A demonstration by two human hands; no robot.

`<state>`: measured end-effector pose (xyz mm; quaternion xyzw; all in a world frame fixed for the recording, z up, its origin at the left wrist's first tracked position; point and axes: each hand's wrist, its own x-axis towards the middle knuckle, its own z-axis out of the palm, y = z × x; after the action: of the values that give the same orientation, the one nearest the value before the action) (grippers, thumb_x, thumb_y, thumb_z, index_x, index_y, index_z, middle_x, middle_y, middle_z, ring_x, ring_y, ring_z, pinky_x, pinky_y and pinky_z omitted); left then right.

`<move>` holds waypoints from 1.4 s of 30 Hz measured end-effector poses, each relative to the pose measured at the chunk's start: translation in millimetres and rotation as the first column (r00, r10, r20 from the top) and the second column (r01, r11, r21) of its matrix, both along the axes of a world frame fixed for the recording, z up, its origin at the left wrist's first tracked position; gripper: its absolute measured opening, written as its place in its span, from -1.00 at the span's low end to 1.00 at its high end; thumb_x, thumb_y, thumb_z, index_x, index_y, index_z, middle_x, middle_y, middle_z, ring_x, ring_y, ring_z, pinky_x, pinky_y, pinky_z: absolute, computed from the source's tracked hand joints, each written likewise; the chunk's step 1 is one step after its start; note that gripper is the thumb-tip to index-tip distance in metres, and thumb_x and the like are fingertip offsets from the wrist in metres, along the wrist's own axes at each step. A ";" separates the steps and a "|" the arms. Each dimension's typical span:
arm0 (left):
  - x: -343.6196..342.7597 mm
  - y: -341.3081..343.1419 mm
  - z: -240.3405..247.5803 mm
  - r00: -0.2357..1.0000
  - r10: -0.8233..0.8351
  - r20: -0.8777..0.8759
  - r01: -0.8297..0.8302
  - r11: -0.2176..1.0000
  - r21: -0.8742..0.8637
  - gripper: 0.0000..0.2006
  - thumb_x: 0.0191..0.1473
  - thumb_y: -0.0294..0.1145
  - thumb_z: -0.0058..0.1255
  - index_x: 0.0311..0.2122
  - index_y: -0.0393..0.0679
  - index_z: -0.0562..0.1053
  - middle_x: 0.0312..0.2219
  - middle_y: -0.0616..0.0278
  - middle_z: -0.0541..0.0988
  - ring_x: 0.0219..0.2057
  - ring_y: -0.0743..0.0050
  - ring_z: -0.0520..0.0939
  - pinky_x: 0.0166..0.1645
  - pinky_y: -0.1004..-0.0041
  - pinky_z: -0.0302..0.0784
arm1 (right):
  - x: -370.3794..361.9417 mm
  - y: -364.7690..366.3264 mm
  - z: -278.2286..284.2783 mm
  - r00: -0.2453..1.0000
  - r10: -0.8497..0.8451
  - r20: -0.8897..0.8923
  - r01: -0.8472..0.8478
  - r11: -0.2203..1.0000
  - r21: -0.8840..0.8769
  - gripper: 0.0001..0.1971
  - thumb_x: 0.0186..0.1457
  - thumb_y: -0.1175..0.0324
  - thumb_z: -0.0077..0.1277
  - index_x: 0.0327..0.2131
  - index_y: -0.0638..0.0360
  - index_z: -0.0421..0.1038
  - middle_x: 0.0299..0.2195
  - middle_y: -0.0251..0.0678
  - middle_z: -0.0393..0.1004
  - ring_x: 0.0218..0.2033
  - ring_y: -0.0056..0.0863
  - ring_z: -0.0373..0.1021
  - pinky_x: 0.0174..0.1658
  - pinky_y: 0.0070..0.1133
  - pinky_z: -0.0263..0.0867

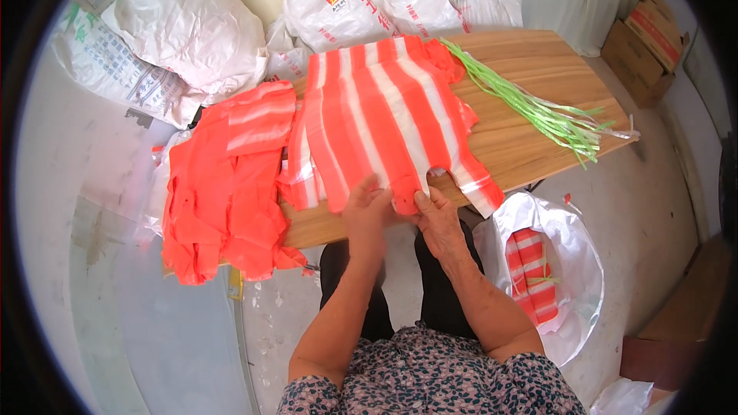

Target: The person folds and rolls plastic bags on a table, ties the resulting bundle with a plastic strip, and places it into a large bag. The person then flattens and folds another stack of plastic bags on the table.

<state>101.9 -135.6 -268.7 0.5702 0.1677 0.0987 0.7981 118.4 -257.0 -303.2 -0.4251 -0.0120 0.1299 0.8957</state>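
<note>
A stack of red-and-white striped plastic vest bags lies on the wooden table, its handle ends hanging toward me over the near edge. With thumb and fingers closed, my right hand pinches the near edge of a bag beside the cut-out between the handles. My left hand is at the same edge, a little to the left, touching the plastic. Motion blurs its fingers, so its grip is unclear. Left of the stack, a pile of mostly red plastic bags overhangs the table's left end.
Green plastic strips lie across the right of the wooden table. On the floor at right, an open white sack holds tied striped bundles. Full white sacks stand behind the table; cardboard boxes are far right.
</note>
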 end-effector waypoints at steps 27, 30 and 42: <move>-23.3 48.6 -14.7 0.986 0.152 0.069 -0.167 0.907 0.386 -0.77 0.10 -0.46 -0.06 -0.12 -0.25 0.43 -0.37 0.37 0.49 -0.32 0.67 0.47 -0.30 0.67 0.33 | -3.4 -5.9 10.4 0.956 -0.265 -0.126 0.284 0.945 0.162 -0.69 0.20 0.40 -0.16 0.01 0.27 0.24 -0.06 -0.25 0.39 -0.10 -0.40 0.40 -0.11 -0.35 0.45; -15.4 56.7 -17.4 0.968 0.211 0.132 -0.249 0.862 0.441 -0.69 0.08 -0.46 -0.03 -0.06 -0.36 0.38 -0.23 0.18 0.48 -0.17 0.52 0.48 -0.13 0.60 0.37 | -0.6 -9.1 6.0 0.954 -0.280 -0.104 0.294 0.940 0.172 -0.68 0.20 0.38 -0.16 0.01 0.25 0.24 -0.06 -0.27 0.39 -0.08 -0.40 0.39 -0.10 -0.37 0.44; 26.9 75.8 -20.5 0.987 0.124 -0.106 -0.108 0.984 0.142 -0.53 0.05 -0.47 0.00 0.07 -0.40 0.25 -0.13 0.09 0.49 -0.17 0.43 0.53 -0.07 0.46 0.44 | -3.6 -12.3 21.1 0.965 -0.212 -0.155 0.241 0.949 0.204 -0.68 0.20 0.38 -0.14 0.01 0.23 0.25 -0.05 -0.29 0.39 -0.06 -0.40 0.37 -0.06 -0.30 0.40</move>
<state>128.8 -59.8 -289.3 0.6171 0.2388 0.1235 0.7396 114.8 -269.3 -282.1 -0.3118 0.0815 0.0518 0.9452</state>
